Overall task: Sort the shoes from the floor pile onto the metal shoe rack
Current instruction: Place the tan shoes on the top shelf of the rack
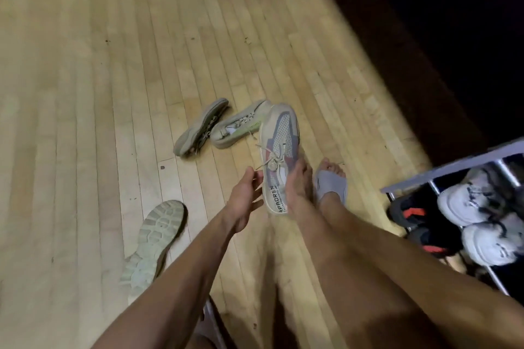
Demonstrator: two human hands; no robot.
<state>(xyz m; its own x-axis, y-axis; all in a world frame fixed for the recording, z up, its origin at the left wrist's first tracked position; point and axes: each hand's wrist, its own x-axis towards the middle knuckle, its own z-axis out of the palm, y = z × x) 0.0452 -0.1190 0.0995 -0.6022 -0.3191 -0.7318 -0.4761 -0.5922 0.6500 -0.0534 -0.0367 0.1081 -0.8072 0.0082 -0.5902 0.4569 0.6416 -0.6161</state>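
My right hand (297, 187) grips a beige and grey laced sneaker (279, 144) by its side, held above the wooden floor with the toe pointing away. My left hand (243, 201) is just left of the sneaker's heel, fingers relaxed and spread, touching or nearly touching it. Two beige sneakers (215, 127) lie together on the floor beyond. Another beige shoe (153, 241) lies sole up at the lower left. The metal shoe rack (453, 167) stands at the right edge, holding two white sneakers (470, 218) and a black and red pair (416, 218).
A foot in a grey slide sandal (331, 184) stands on the floor between the held sneaker and the rack. The wooden floor (113, 65) stretches wide to the left and far side. A dark area lies beyond the floor's right edge.
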